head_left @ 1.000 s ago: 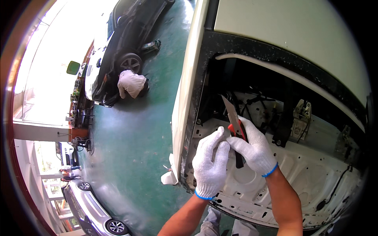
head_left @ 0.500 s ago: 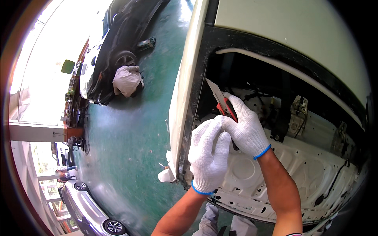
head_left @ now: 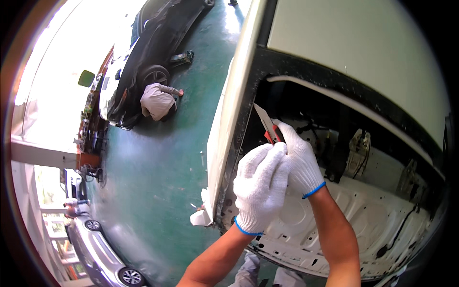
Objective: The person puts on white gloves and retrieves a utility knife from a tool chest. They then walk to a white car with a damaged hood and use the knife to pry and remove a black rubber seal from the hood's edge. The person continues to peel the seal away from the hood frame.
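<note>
Gloved R hand (head_left: pixel 302 163) w/ red-hdl knife (head_left: pixel 267 124)

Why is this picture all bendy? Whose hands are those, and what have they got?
No robot here! Somebody wears a wide camera on their head, looking down, and its lens makes straight edges bend. Their gloved right hand holds a red-handled knife, pointing up and left in the picture. The gloved left hand is partly in front of it, so I can't tell whether its fingers touch the knife. Behind them is an open, pale car body with a metal panel full of holes. Farther off, another person crouches beside a dark car on a green floor.
</note>
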Motion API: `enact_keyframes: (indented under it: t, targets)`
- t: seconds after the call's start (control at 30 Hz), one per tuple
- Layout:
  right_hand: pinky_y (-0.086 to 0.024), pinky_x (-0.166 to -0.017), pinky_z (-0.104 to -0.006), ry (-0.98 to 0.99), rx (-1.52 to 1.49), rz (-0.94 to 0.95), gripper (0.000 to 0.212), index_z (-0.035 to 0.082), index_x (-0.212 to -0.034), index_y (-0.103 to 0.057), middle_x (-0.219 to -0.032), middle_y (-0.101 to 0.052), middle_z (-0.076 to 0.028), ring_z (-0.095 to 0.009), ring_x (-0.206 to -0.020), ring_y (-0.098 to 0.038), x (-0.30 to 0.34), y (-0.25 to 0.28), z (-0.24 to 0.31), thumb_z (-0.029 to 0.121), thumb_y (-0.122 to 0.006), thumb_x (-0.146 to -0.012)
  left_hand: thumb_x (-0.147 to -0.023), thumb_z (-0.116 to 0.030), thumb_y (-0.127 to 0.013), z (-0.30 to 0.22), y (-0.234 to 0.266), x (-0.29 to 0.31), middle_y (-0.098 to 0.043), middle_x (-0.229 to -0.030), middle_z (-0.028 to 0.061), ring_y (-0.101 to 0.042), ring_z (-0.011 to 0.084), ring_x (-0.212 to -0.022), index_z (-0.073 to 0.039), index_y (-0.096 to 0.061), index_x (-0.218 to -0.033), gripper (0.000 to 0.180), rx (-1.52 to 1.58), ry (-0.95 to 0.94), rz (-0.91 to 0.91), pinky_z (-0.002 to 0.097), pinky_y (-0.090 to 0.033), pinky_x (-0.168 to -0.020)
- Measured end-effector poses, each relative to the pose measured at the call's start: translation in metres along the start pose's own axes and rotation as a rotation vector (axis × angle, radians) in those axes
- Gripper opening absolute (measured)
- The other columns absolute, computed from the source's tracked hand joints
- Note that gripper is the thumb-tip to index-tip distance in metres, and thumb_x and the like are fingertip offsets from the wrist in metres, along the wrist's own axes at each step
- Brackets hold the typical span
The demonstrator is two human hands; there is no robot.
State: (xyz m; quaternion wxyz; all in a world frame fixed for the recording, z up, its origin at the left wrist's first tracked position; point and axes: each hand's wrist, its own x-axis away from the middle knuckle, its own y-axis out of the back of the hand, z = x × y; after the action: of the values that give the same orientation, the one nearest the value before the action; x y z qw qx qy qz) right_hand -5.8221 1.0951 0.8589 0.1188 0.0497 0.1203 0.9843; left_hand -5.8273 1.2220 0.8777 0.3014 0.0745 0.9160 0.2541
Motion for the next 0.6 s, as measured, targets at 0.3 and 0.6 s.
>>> enact_keyframes:
  t: [0.3,0.6]
  targets:
    - [-0.057,-0.089,-0.0303,0.195,0.33,-0.07,0.052,0.001,-0.14,-0.054,-0.121,-0.07,-0.013,-0.019,-0.102,-0.072,-0.002,-0.003,-0.012,0.02,-0.071,-0.095,-0.086,-0.007,-0.076,0.0,0.002,-0.022,-0.07,-0.113,0.0186,-0.067,0.0388,-0.109,-0.002,-0.073,-0.117,0.032,-0.003,-0.146,0.073,0.0446,-0.053,-0.098]
    - [-0.041,-0.111,-0.0355,0.498,0.621,-0.01,0.044,0.001,-0.14,-0.045,-0.138,-0.053,-0.014,-0.023,-0.131,-0.051,-0.001,-0.006,-0.06,0.022,-0.056,-0.103,-0.087,-0.02,-0.075,0.008,-0.01,-0.051,-0.068,-0.106,0.0161,-0.064,0.0366,-0.105,-0.002,-0.071,-0.109,0.029,-0.028,-0.307,0.162,0.0471,-0.05,-0.095]
